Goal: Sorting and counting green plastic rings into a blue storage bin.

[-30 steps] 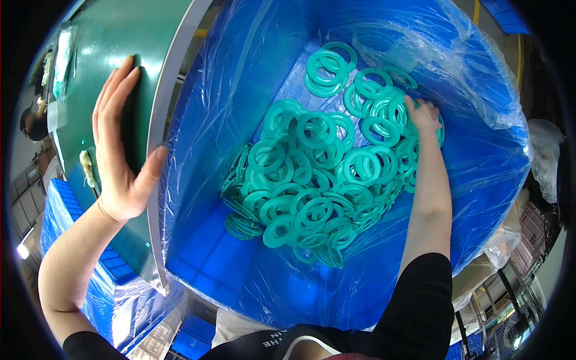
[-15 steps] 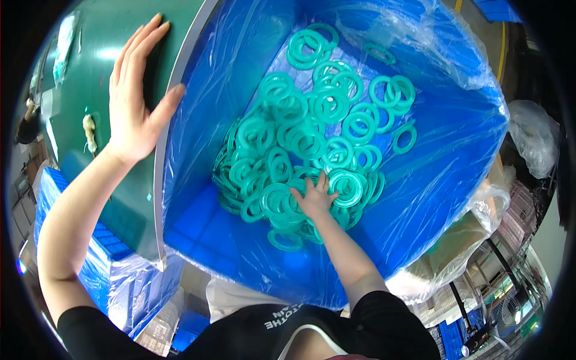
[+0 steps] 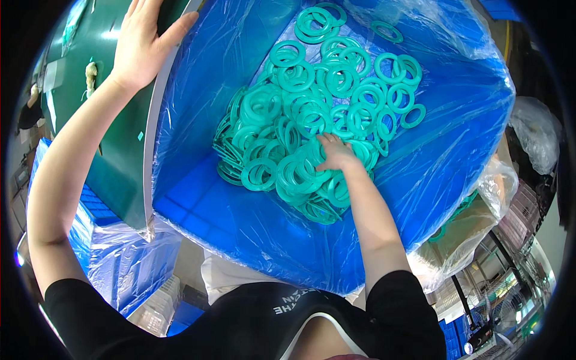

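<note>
Reaching into the big blue bin [image 3: 456, 156], the right hand [image 3: 337, 153] lies on top of the pile of green rings [image 3: 312, 120]. Its fingers are curled down into the pile and touch a few rings near the middle, but I cannot tell if they really hold one yet. The rings lie heaped in the bin, more on the far side, with one lone ring [image 3: 386, 31] far up on the plastic.

The left hand [image 3: 144, 42] is up at the far left. Its fingers are spread open and flat, pressed on the green panel [image 3: 114, 150] by the grey edge of the bin. It holds nothing.

To do this well, I think the fingers should hook through the holes of a few rings and lift slowly, since the rings lie tangled and may slide. The left hand should lean firmly, so the body does not tip in.

The bin is lined with a clear plastic sheet [image 3: 474, 60], shiny and crinkled, that folds over its rim. At the near left is another blue crate [image 3: 120, 264] wrapped in clear plastic. At the right is a scrunched clear bag [image 3: 537, 138]. Below it, a brown box [image 3: 474, 225] sits in plastic too. I can see no labels or signs clearly.
</note>
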